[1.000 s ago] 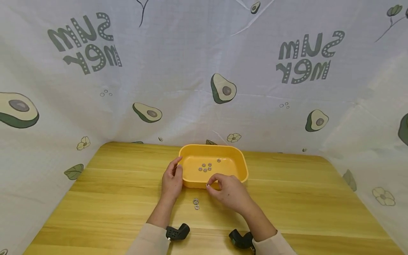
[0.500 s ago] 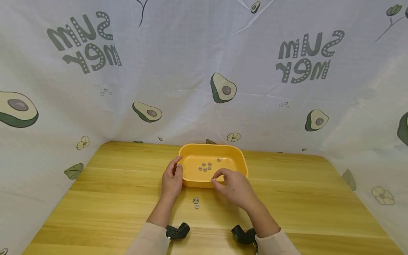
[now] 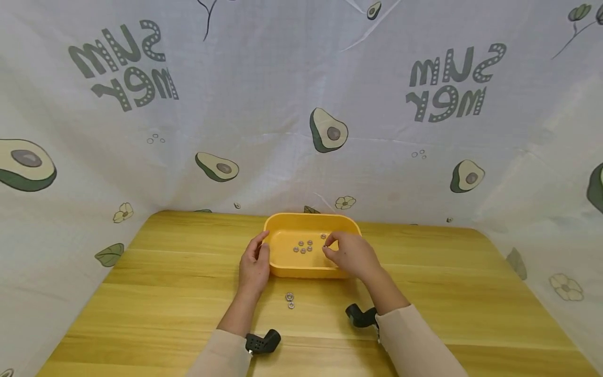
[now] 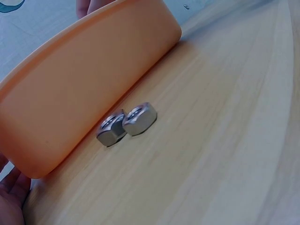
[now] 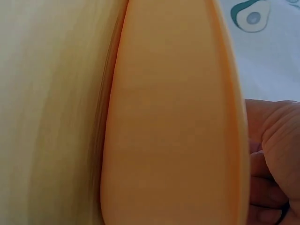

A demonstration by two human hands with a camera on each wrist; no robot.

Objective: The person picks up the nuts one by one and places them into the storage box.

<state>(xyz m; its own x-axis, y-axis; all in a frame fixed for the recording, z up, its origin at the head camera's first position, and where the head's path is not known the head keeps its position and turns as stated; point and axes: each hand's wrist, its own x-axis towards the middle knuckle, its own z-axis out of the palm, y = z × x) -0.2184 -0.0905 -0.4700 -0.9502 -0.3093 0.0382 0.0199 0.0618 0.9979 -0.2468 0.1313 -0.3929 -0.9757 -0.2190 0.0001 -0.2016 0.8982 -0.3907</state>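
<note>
A yellow rectangular tray [image 3: 301, 273] stands on the wooden table, with several small metal hex nuts [image 3: 303, 251] lying on its floor. My left hand [image 3: 253, 268] holds the tray at its left wall, near the front corner. Over the right part of the tray, my right hand [image 3: 354, 255] pinches a small nut [image 3: 324, 246] between thumb and forefinger; most of that nut is covered by the fingertips. Two more nuts, a larger one [image 3: 289, 297] and a smaller one [image 3: 291, 305], lie touching each other on the table in front of the tray.
Behind the wooden table [image 3: 188, 293] hangs a white cloth [image 3: 273, 173] printed with avocados. Black wrist cameras sit on the left wrist [image 3: 264, 342] and right wrist. In the right wrist view, the tray's near wall [image 5: 173, 122] hides part of the hand.
My right hand has moved from the tray's front rim up and to the right, over the tray's inside, carrying the pinched nut. My left hand and the tray have stayed put.
</note>
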